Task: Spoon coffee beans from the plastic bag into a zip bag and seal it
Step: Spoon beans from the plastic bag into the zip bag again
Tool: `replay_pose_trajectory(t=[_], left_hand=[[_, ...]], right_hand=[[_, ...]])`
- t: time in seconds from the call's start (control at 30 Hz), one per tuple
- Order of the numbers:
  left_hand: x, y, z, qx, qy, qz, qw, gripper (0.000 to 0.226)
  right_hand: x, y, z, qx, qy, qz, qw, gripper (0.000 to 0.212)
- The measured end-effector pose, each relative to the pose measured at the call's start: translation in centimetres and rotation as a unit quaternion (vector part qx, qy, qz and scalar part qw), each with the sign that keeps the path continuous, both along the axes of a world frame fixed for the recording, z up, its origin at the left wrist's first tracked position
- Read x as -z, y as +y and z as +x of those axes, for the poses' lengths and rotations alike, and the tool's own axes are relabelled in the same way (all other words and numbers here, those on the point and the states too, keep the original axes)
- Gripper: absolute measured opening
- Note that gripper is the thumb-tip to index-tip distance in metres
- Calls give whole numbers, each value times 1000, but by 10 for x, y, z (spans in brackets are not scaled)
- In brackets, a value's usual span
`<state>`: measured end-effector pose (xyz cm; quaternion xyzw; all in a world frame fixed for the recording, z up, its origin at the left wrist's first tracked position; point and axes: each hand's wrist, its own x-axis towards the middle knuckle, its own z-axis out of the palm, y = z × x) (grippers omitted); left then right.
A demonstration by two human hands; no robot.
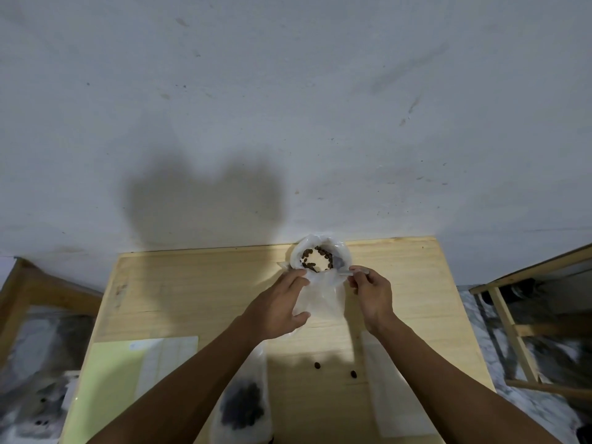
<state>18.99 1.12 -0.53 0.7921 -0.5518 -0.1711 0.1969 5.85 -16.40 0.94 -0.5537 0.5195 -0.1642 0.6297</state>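
Left hand [282, 307]: fingers curled on the left side of the empty zip bag, thumb low near its bottom edge, fingertips up at the bag mouth; pinching the film.
Right hand [373, 291]: thumb and forefinger pressed together on the right end of the bag's zip strip; other fingers curled in.
Empty zip bag [322, 294]: clear, held between both hands above the counter, mouth edge stretched level from hand to hand; no beans seen inside.
Plastic bag [320, 256]: white, rim rolled open, sits at the far edge of the counter, right behind the held bag's mouth; whether they touch, cannot tell.
Coffee beans [315, 259]: dark, thin layer in the bottom of the plastic bag.
Filled zip bag [245, 402]: clear, dark beans bunched at its near end, lies flat on the counter, partly under the left forearm.
Flat zip bag [392, 389]: clear, empty-looking, lies under the right forearm, near the counter's right side.
Loose beans [317, 365]: two on the bare wood between the forearms, apart from each other.
Green sheet [109, 379]: pale, near-left of counter, a pale lined sheet overlapping its right part.
Counter [198, 293]: light wood, pushed against a white wall [288, 107].
Spoon: not made out.
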Motion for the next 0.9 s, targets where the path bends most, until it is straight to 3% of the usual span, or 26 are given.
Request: replay_pose_trajectory(t=[0.1,0.27,0.47,0.63,0.9], left_hand=[[-4,5,0,8,-8,-16,1000,62],[-16,16,3,-1,-29,-49,998,60],[-19,34,2,-95,-36,-7,995,64],[-25,36,0,-161,-17,30,986,69],[-34,24,-11,-156,-36,10,987,67]], right_hand=[[-4,-2,2,62,-11,17,998,20],[-16,-13,-2,69,-26,-29,997,23],[-48,-23,-14,86,-62,-73,992,24],[-72,-25,-22,79,-81,-114,987,23],[-86,-4,-26,-16,-76,-176,981,21]])
